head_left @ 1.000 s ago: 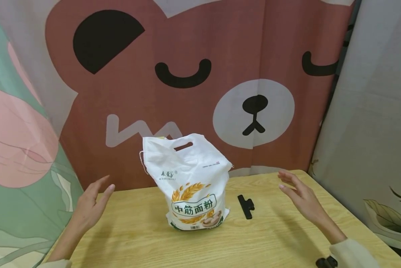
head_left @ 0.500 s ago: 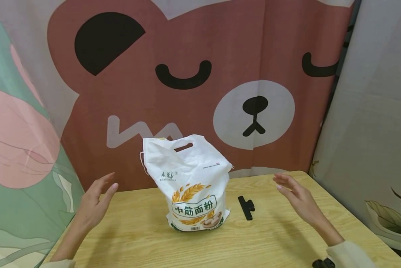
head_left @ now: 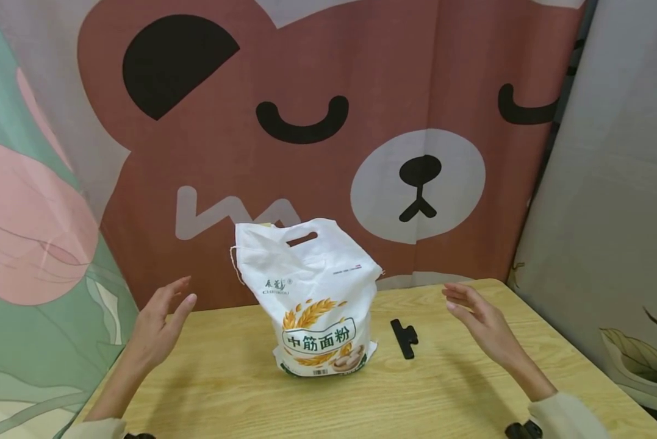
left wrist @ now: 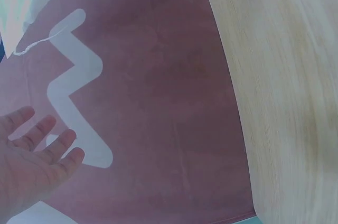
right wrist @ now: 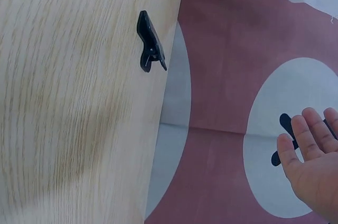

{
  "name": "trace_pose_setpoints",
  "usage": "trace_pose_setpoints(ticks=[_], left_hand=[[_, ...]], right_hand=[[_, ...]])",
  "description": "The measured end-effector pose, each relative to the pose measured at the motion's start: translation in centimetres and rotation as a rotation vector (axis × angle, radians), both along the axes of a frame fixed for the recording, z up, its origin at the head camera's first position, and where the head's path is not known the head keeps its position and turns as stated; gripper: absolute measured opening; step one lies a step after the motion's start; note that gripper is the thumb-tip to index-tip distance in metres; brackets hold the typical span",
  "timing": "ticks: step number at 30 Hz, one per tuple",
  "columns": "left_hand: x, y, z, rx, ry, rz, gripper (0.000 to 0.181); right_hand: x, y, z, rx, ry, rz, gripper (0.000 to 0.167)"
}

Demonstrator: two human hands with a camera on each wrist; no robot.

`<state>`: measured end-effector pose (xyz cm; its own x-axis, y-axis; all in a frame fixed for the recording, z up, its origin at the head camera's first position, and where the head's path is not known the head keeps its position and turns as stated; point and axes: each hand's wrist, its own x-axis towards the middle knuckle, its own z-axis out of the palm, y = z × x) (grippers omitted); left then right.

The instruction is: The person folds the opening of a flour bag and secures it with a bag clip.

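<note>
A white flour bag (head_left: 319, 299) with a cut-out handle stands upright on the wooden table, its top slumped to the left. To its right a black clip (head_left: 404, 339) lies on the tabletop; the right wrist view shows the same clip (right wrist: 150, 42). The left hand (head_left: 155, 329) is held in the air left of the bag, fingers spread and holding nothing. Right of the clip, the right hand (head_left: 484, 326) hovers with relaxed fingers, touching nothing. Both palms, of the left hand (left wrist: 34, 160) and the right hand (right wrist: 314, 166), look empty in the wrist views.
Behind the table (head_left: 224, 396) hangs a curtain (head_left: 224, 158) with a large brown bear print. A green and pink curtain (head_left: 26, 231) is at the left, and a grey one (head_left: 608, 201) with leaf prints at the right.
Both hands have drifted slightly inward, the left one to the right and the right one to the left. The bag and clip stay where they were.
</note>
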<state>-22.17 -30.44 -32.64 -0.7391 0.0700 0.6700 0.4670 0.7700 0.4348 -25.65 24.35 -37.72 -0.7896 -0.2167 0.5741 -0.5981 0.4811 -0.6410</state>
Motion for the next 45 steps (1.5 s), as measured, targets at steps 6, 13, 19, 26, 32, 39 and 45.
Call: trace_pose_setpoints(ticks=[6, 13, 19, 26, 32, 39, 45], left_hand=[[0.0, 0.1, 0.4, -0.013, 0.009, 0.008, 0.042], [0.1, 0.4, 1.0, -0.010, 0.025, 0.004, 0.041], [0.2, 0.7, 1.4, -0.004, 0.035, 0.000, 0.039], [0.0, 0.8, 1.8, -0.002, 0.046, -0.008, 0.038], [0.0, 1.1, 2.2, -0.006, 0.044, -0.015, 0.038], [-0.1, 1.3, 2.4, -0.020, 0.040, -0.020, 0.038], [-0.1, 1.4, 2.6, -0.025, 0.043, -0.023, 0.038]], right_hand=[[-0.1, -0.4, 0.2, -0.003, 0.001, 0.013, 0.040], [0.0, -0.7, 0.5, -0.007, 0.000, 0.010, 0.040], [0.1, -1.0, 0.5, -0.032, 0.015, 0.012, 0.040], [0.1, -1.4, 0.3, -0.048, 0.020, 0.008, 0.038], [0.0, -1.8, 0.2, -0.059, 0.011, 0.005, 0.038], [0.0, -2.1, 0.2, -0.071, 0.007, 0.014, 0.038], [-0.1, -2.3, 0.3, -0.074, 0.009, 0.017, 0.038]])
